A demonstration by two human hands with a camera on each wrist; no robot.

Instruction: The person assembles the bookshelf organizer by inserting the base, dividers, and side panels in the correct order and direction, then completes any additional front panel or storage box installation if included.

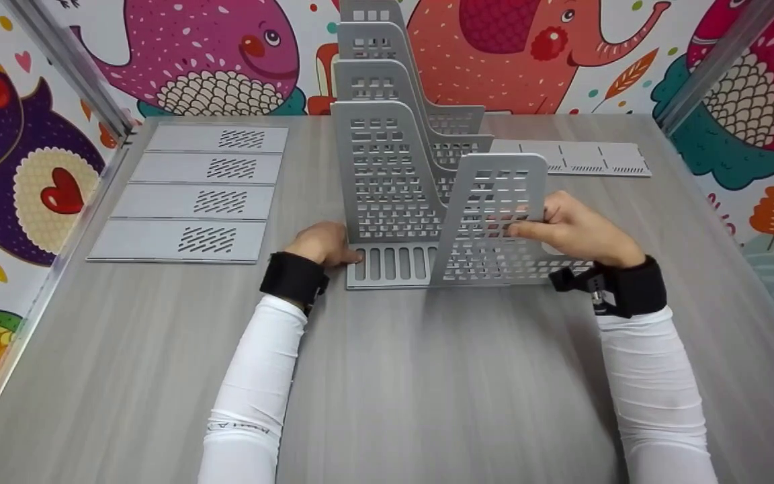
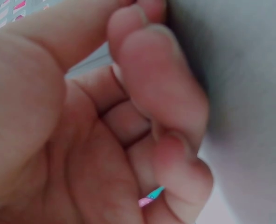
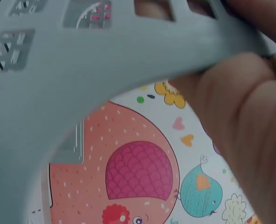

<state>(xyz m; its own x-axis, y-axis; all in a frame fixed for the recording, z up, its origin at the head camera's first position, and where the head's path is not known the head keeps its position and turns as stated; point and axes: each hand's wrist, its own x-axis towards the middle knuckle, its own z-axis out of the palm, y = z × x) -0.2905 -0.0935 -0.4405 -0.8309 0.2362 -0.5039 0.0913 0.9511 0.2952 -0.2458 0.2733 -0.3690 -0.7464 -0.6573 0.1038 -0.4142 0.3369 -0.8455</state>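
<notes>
A grey plastic file rack with tall perforated dividers stands in the middle of the table. At its front is a separate-looking perforated side panel, tall on its left and low on its right, offset to the right of the dividers. My right hand pinches this panel's curved edge, thumb on the near face; the panel fills the upper right wrist view. At the rack's front left corner, my left hand grips the slotted base, thumb on top. Its curled fingers fill the left wrist view.
Several flat grey plates with slanted slots lie in a row on the left of the table. Behind the rack on the right lies another flat slotted plate. Walls with cartoon animals and metal posts bound the table.
</notes>
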